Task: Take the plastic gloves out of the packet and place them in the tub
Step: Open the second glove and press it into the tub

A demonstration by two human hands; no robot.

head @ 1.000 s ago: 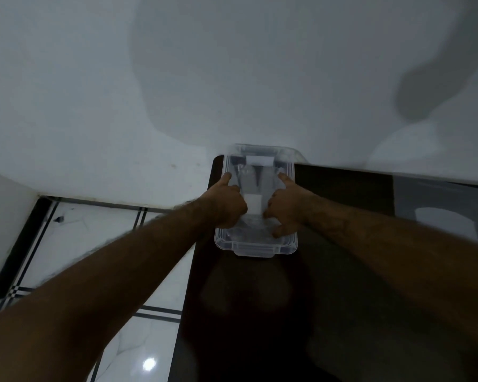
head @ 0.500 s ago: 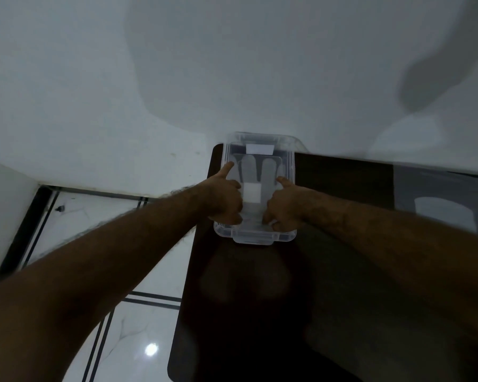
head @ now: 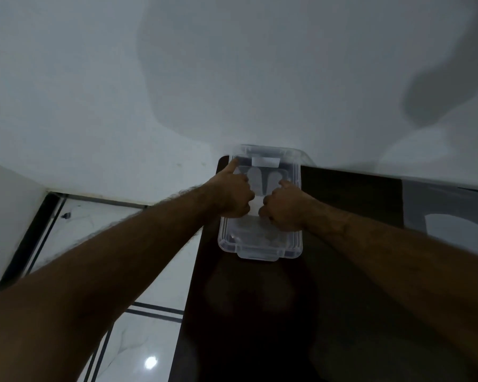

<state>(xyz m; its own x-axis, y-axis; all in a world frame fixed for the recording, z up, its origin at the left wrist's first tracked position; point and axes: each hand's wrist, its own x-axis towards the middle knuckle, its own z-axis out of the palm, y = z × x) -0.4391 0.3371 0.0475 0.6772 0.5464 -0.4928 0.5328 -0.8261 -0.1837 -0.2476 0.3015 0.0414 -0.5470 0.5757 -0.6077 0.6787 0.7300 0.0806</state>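
A clear plastic tub [head: 260, 255] stands at the far left corner of a dark table [head: 356, 285], touching the white wall. Inside it lies a see-through gloves packet [head: 263, 181] with pale glove-finger shapes showing and a white patch near my hands. My left hand [head: 232, 198] is curled on the packet's left side, its thumb stretched to the tub's far left rim. Curled on the packet's right side is my right hand [head: 286, 209], thumb pointing forward. The knuckles hide the packet's middle.
The table's left edge [head: 195, 271] drops to a glossy white tiled floor [head: 100, 224] with dark lines. A white wall [head: 232, 78] rises right behind the tub. A grey reflective patch [head: 450, 227] shows on the table at far right.
Both hands have slid farther into the tub, away from its near end. My left thumb now reaches the far left rim. More of the glove-finger shapes shows between the hands.
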